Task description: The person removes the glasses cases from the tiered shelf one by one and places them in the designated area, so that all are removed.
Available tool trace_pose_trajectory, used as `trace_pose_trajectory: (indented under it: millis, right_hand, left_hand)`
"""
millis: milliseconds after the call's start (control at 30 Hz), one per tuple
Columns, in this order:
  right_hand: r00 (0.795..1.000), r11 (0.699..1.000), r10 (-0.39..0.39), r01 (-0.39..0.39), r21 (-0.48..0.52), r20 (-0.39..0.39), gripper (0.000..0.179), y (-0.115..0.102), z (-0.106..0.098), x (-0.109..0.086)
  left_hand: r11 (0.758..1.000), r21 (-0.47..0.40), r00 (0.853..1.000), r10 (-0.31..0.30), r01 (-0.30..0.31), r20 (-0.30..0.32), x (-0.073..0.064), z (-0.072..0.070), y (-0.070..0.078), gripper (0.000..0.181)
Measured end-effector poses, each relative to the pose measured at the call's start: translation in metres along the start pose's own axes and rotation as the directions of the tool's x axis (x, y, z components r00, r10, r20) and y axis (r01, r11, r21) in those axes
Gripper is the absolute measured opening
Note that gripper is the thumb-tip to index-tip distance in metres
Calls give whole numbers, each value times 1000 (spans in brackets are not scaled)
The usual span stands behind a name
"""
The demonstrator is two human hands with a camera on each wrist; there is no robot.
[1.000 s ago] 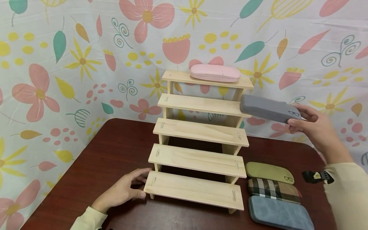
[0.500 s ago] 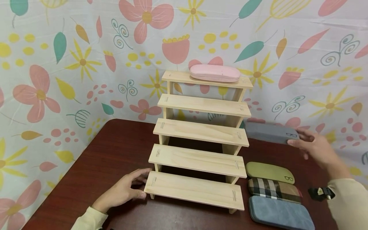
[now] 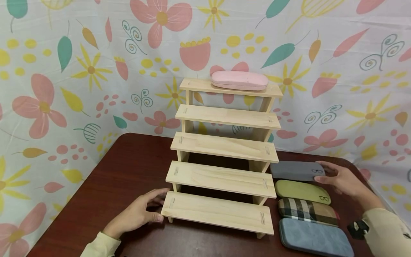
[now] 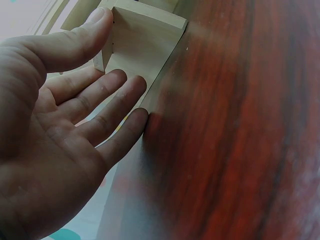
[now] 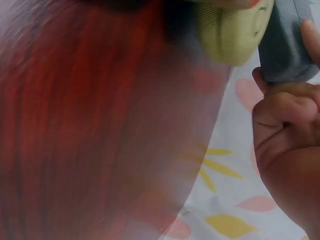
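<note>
At the right of the head view my right hand [image 3: 348,182] grips the right end of a grey glasses case [image 3: 293,170], thumb on the near side. The case is at the back of a row, behind a green glasses case [image 3: 302,191]; in the right wrist view the hand [image 5: 290,140] holds the grey case [image 5: 285,50] by its end. My left hand [image 3: 136,213] touches the left end of the lowest step of a wooden stepped stand [image 3: 218,211]. Its fingers are extended in the left wrist view. A pink glasses case [image 3: 239,80] lies on the top step.
In front of the green case lie a plaid glasses case [image 3: 306,212] and a blue one [image 3: 316,236], close to the stand's right side. The dark red table [image 3: 128,167] ends at a floral cloth backdrop [image 3: 106,78] behind the stand.
My right hand has brought the grey glasses case down from beside the second-highest step to behind the green case. The left hand stays at the stand's lowest step.
</note>
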State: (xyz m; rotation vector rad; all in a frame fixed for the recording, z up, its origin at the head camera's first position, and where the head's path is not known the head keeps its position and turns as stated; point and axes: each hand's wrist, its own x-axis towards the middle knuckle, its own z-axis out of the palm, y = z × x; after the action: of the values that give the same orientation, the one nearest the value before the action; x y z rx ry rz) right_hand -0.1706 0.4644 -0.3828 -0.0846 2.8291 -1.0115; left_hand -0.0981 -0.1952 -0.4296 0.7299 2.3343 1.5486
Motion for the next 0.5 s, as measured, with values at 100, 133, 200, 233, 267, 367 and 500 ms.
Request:
trace_pose_trajectory:
  millis: [100,133,200,233,267,367,500]
  right_hand:
    - [1000,1000,11,-10,-27,24,84,5,3,-2]
    - [999,999,15,-14,-30,32,84,6,3,-2]
    - [999,999,24,-23,-24,47,84,8,3,-3]
    - [998,999,26,-24,-21,54,84,9,4,-3]
    - [998,1000,20,-19,-20,59,83,10,4,-3]
    - [997,1000,6,-7,7,80,80,12,6,-2]
    - [995,1000,8,-11,28,98,76,14,9,-1]
  left_hand:
    - [1000,10,1000,9,-9,2,0,0,-1,77]
    - [1000,15,1000,12,-12,1,0,0,-1,77]
    - [1000,25,1000,17,-17,-1,0,0,-2,77]
    - [999,31,1000,19,-18,-3,0,0,-2,77]
    - [999,34,1000,18,-18,-4,0,0,-2,77]
    - [999,40,1000,15,-15,-6,0,0,-2,77]
    - [999,37,1000,13,-13,-6,0,0,-2,77]
